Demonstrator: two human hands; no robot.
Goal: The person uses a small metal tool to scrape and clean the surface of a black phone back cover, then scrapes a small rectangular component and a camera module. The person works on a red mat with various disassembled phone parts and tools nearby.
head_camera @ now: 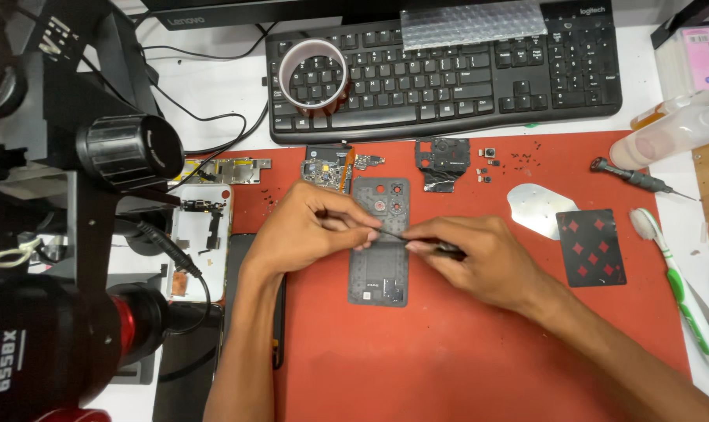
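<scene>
Head view. A grey rectangular phone frame (379, 242), stripped and lying flat, sits near the middle of a red rubber work mat (464, 352). The person's left hand (307, 227) rests on the frame's left edge, its fingers curled narrow with thumb and forefinger pinched together over the frame. The right hand (472, 258) comes in from the right and holds a thin dark metal tool (417, 241) in a closed pinch; the tool's tip points left and meets the left fingertips above the frame's middle. Whether the left fingers also grip the tip cannot be told.

Behind the frame, on the mat's far edge, lie a small circuit board with an orange flex strip (327, 168) and a black camera bracket (443, 162), with loose tiny screws (519, 160) scattered just beside them. To the right lie a thin silver metal pick (542, 207), a black playing card with red diamonds (590, 246), a black-handled screwdriver (640, 178) and a green-and-white toothbrush (683, 289). A black computer keyboard (448, 70) stands beyond the mat, carrying a roll of amber tape (313, 76). A black microscope body (57, 344) fills the left side.
</scene>
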